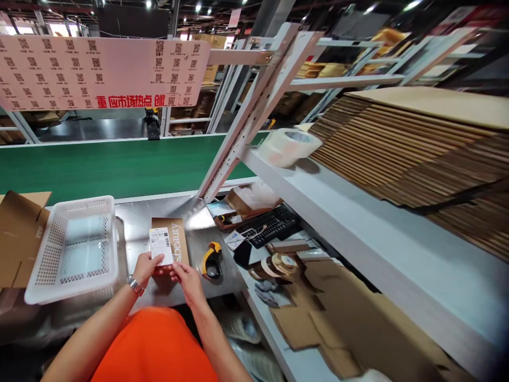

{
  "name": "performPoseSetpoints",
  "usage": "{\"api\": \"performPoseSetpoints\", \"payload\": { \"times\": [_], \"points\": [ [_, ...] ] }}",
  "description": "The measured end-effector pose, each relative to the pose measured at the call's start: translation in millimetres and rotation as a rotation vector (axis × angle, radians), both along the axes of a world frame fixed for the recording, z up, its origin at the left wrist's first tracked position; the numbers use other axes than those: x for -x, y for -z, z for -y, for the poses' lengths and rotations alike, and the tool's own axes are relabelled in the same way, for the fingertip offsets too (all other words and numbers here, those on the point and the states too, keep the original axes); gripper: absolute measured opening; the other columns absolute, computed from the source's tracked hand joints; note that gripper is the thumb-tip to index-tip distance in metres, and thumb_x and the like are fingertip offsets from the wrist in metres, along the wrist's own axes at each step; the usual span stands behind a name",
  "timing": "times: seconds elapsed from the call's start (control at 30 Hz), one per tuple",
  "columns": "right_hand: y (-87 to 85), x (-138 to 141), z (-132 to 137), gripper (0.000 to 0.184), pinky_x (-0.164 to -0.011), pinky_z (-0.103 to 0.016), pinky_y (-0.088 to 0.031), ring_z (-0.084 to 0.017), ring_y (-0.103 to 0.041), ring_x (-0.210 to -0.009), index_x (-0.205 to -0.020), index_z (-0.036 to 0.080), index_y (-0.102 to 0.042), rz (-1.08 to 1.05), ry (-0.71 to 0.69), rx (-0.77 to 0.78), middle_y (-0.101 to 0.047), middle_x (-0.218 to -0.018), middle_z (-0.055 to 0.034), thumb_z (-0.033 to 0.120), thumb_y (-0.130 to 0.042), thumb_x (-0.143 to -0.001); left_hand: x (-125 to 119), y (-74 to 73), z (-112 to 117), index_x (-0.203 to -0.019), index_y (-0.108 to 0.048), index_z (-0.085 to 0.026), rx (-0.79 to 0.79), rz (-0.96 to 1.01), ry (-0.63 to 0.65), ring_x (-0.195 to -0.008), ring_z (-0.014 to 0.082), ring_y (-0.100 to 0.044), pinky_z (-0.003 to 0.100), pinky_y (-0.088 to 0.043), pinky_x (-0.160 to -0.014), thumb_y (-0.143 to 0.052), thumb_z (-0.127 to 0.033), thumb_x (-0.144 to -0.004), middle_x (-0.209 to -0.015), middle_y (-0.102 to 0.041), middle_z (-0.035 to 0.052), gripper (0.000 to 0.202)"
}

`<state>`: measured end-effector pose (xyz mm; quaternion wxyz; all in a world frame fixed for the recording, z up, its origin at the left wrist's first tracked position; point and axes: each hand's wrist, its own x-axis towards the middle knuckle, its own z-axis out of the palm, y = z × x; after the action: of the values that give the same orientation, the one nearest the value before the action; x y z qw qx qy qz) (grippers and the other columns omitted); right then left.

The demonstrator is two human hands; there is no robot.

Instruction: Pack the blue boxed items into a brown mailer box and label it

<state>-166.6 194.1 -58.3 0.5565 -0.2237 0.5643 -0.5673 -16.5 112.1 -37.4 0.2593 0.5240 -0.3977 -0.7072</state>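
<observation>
My left hand [146, 267], with a metal watch at the wrist, pinches the near left corner of a white printed label [161, 244]. My right hand [186, 278] has its thumb and finger closed at the label's near right corner. Under the label lies a brown cardboard box [180, 239] with "beauty" printed on it, resting on the steel table [133, 212]. To the right of the box is a yellow and black tape dispenser [212, 261], apart from both hands.
A white plastic basket [111, 249] stands left, beside an open carton [19, 239]. Behind runs a green conveyor belt [99, 164]. On the right, a shelf [338, 196] bears tape rolls [284, 147] and stacked flat cardboard [417, 143]; a keyboard [274, 225] lies below.
</observation>
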Motion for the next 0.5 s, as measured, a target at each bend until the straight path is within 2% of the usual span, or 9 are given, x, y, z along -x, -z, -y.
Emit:
{"api": "performPoseSetpoints", "payload": {
  "times": [0.1,0.17,0.23,0.3,0.37,0.4,0.47,0.5],
  "points": [
    [1.7,2.9,0.0,0.06,-0.069,-0.035,-0.053,-0.021,-0.066,-0.073,-0.085,0.019,-0.085,-0.037,0.018,0.001,-0.082,-0.086,-0.0082,0.075,-0.092,-0.066,1.7,1.5,-0.6,-0.107,-0.08,-0.015,0.018,0.024,0.046,-0.097,0.0314,-0.082,0.038,-0.065,-0.077,-0.089,-0.053,-0.081,-0.108,-0.084,0.017,0.047],
    [2.2,4.2,-0.2,0.061,-0.07,-0.035,-0.052,-0.021,-0.065,-0.071,-0.082,0.019,-0.085,-0.055,0.04,0.003,-0.081,-0.083,-0.0082,0.077,-0.091,-0.065,2.6,1.1,-2.4,-0.122,-0.077,-0.015,0.107,0.106,0.041,-0.112,0.0346,-0.079,0.044,-0.066,-0.089,-0.086,-0.045,-0.083,-0.125,-0.081,0.0195,0.05],
    [0.9,4.7,-0.4,0.06,-0.069,-0.035,-0.051,-0.021,-0.064,-0.07,-0.08,0.019,-0.085,-0.074,0.051,0.013,-0.08,-0.081,-0.0082,0.077,-0.09,-0.067,2.5,-0.9,-5.4,-0.139,-0.071,-0.016,0.333,0.256,0.023,-0.137,0.0371,-0.068,0.052,-0.06,-0.11,-0.082,-0.036,-0.084,-0.149,-0.07,0.0214,0.059],
    [-2.7,4.7,-0.8,0.056,-0.068,-0.035,-0.05,-0.021,-0.063,-0.068,-0.078,0.02,-0.085,-0.099,0.05,0.033,-0.079,-0.076,-0.0068,0.076,-0.088,-0.07,1.7,-4.3,-8.9,-0.139,-0.072,-0.018,0.604,0.351,0.073,-0.152,0.0365,-0.055,0.055,-0.045,-0.128,-0.078,-0.034,-0.086,-0.159,-0.063,0.0192,0.056],
    [-7.8,4.7,-1.1,0.05,-0.066,-0.033,-0.048,-0.019,-0.061,-0.065,-0.073,0.022,-0.084,-0.129,0.036,0.064,-0.076,-0.071,-0.0042,0.071,-0.087,-0.074,1.0,-7.8,-11.9,-0.119,-0.082,-0.021,0.745,0.287,0.227,-0.149,0.0349,-0.059,0.053,-0.036,-0.134,-0.071,-0.04,-0.092,-0.146,-0.073,0.016,0.035],
    [-10.4,4.9,-1.2,0.046,-0.066,-0.032,-0.047,-0.019,-0.059,-0.064,-0.071,0.022,-0.083,-0.141,0.025,0.081,-0.074,-0.068,-0.003,0.068,-0.086,-0.076,1.0,-9.2,-13.2,-0.107,-0.085,-0.023,0.751,0.228,0.301,-0.14,0.034,-0.066,0.051,-0.039,-0.132,-0.066,-0.045,-0.095,-0.133,-0.079,0.0147,0.031],
    [-14.3,5.7,-1.5,0.041,-0.065,-0.03,-0.045,-0.017,-0.058,-0.063,-0.068,0.022,-0.083,-0.163,-0.001,0.108,-0.072,-0.064,-0.0014,0.062,-0.087,-0.077,2.0,-10.6,-15.2,-0.091,-0.085,-0.026,0.692,0.143,0.379,-0.117,0.032,-0.076,0.048,-0.052,-0.12,-0.058,-0.055,-0.1,-0.111,-0.085,0.0131,0.041],
    [-15.3,6.1,-1.9,0.039,-0.064,-0.029,-0.044,-0.016,-0.058,-0.062,-0.068,0.021,-0.083,-0.155,-0.008,0.117,-0.072,-0.063,-0.0012,0.058,-0.088,-0.077,3.1,-10.8,-15.9,-0.088,-0.085,-0.025,0.65,0.132,0.374,-0.106,0.0314,-0.078,0.046,-0.058,-0.111,-0.058,-0.06,-0.099,-0.103,-0.085,0.0127,0.046]
  ]
}}
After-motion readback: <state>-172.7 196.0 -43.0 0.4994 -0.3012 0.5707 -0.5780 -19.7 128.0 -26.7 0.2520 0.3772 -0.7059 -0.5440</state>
